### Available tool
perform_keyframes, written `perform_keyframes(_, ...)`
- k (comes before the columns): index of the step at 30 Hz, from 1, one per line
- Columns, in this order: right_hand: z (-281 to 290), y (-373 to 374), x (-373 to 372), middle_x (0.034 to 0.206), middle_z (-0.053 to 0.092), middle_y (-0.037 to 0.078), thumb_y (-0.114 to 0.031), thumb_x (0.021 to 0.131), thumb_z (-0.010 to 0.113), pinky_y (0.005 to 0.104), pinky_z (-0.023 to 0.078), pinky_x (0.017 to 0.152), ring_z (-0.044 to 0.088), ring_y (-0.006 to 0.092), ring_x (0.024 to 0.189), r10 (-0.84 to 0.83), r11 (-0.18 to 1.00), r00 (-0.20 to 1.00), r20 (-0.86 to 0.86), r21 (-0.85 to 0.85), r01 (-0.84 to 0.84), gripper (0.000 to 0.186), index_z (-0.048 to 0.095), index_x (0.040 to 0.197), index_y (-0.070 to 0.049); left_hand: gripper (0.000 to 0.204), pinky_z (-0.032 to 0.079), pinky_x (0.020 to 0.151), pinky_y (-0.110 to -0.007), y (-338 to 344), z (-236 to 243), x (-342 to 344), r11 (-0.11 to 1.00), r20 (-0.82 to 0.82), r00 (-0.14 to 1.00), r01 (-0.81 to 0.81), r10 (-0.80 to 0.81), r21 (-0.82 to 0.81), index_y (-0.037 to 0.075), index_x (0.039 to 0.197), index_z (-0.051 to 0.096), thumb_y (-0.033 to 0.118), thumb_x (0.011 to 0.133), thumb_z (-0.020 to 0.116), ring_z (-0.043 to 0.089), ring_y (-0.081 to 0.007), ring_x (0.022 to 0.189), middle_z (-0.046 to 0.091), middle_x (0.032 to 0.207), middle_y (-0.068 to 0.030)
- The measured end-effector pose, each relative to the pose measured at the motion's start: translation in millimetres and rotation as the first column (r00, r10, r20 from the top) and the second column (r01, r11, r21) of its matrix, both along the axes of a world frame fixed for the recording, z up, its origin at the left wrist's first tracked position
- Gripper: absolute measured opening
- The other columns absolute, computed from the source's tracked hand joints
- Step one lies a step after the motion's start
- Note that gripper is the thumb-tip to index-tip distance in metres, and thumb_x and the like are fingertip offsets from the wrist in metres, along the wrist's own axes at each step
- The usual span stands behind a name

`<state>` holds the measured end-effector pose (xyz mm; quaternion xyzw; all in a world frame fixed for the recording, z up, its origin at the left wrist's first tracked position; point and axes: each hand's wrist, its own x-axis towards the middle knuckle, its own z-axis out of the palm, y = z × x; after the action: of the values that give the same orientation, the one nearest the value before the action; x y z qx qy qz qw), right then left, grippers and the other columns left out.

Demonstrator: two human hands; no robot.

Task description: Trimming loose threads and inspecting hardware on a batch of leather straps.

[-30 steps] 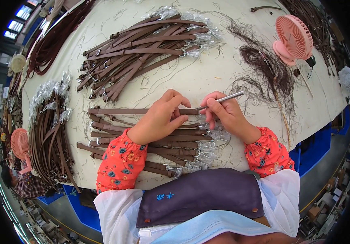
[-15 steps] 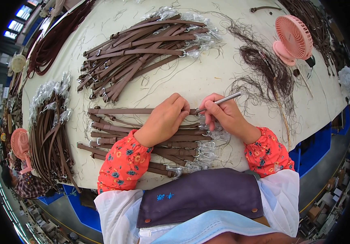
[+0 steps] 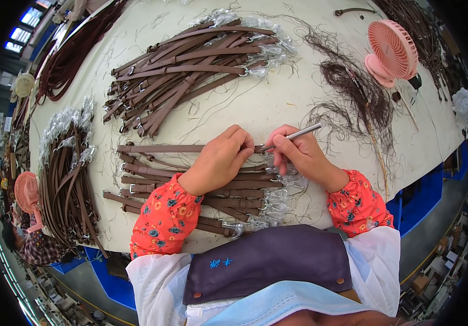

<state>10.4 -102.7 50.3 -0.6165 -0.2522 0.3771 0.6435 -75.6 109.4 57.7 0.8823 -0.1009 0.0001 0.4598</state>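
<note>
A brown leather strap (image 3: pixel 163 148) lies crosswise in front of me. My left hand (image 3: pixel 218 163) is closed on it near its right end, thumb and fingertips pinched together. Between the thumb and fingers of my right hand (image 3: pixel 305 156) is a slim silver pen-like metal tool (image 3: pixel 305 131), slanting down to the left. Its tip meets the strap's end, just beside my left fingertips. Under and below both hands lies a row of similar brown straps (image 3: pixel 239 193), their right ends carrying metal clasps in clear plastic wrapping (image 3: pixel 274 205). My fingers hide part of the strap's end.
A larger strap pile (image 3: pixel 190 68) lies beyond my hands, another bundle (image 3: pixel 70 179) at left. Dark thread clippings (image 3: pixel 348 87) tangle at the right, near a pink fan (image 3: pixel 391 49). A second pink fan (image 3: pixel 27 193) stands left of the white table (image 3: pixel 255 111).
</note>
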Motion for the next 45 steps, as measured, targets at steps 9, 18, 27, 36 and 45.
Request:
perform_keyframes(9, 0.9, 1.1, 0.1, 0.068, 0.061, 0.003, -0.025, 0.104, 0.047, 0.0215, 0.045, 0.048, 0.058, 0.0083, 0.052, 0.003, 1.000, 1.000, -0.012, 0.009, -0.003, 0.029, 0.062, 0.100, -0.001, 0.008, 0.046, 0.065, -0.034, 1.9, -0.5, 1.0, 0.992, 0.017, 0.992, -0.123, 0.123, 0.000, 0.000, 0.094, 0.055, 0.003, 0.090, 0.061, 0.056, -0.0263, 0.072, 0.054, 0.090, -0.0136)
perform_keyframes(18, 0.1, -0.5, -2.6, 0.088, 0.066, 0.005, -0.019, 0.103, 0.050, 0.0245, 0.051, 0.074, 0.063, 0.0099, 0.083, 0.065, 0.989, 0.975, 0.211, 0.114, -0.091, 0.021, 0.061, 0.110, -0.002, 0.011, 0.051, 0.073, -0.036, 31.7, 32.5, -2.6, 0.950, -0.247, 0.938, 0.282, -0.244, 0.132, 0.002, 0.097, 0.067, 0.009, 0.088, 0.065, 0.065, -0.0277, 0.080, 0.065, 0.082, -0.0105)
perform_keyframes(27, -4.1, 1.2, -3.8, 0.091, 0.068, 0.007, -0.015, 0.103, 0.050, 0.0278, 0.052, 0.079, 0.066, 0.0140, 0.087, 0.162, 0.976, 0.953, 0.256, 0.102, -0.193, 0.018, 0.060, 0.112, -0.003, 0.054, 0.038, 0.105, -0.045, 80.9, 13.0, 66.0, 0.685, 0.555, 0.822, -0.478, 0.128, 0.550, 0.005, 0.137, 0.047, 0.021, 0.089, 0.066, 0.050, -0.0357, 0.123, 0.051, 0.135, -0.0177)
perform_keyframes(36, -9.4, 0.0, -4.1, 0.092, 0.066, 0.008, -0.012, 0.102, 0.050, 0.0276, 0.054, 0.077, 0.067, 0.0148, 0.087, 0.083, 0.978, 0.960, 0.266, 0.164, -0.130, 0.017, 0.059, 0.113, -0.002, 0.061, 0.041, 0.095, -0.045, 101.4, 4.0, 116.2, 0.631, 0.268, 0.935, -0.354, 0.232, 0.690, 0.006, 0.128, 0.052, 0.029, 0.077, 0.074, 0.056, -0.0309, 0.113, 0.059, 0.115, -0.0107)
perform_keyframes(45, -4.8, 2.9, 5.4, 0.103, 0.066, 0.014, -0.007, 0.101, 0.049, 0.0322, 0.052, 0.084, 0.065, 0.0223, 0.092, -0.422, 0.885, 0.673, 0.607, 0.438, 0.160, 0.014, 0.057, 0.112, -0.003, 0.047, 0.045, 0.084, -0.039, 84.6, 42.5, 81.0, 0.598, 0.504, 0.850, -0.486, 0.154, 0.637, 0.006, 0.115, 0.055, -0.002, 0.070, 0.067, 0.061, -0.0311, 0.101, 0.062, 0.104, -0.0117)
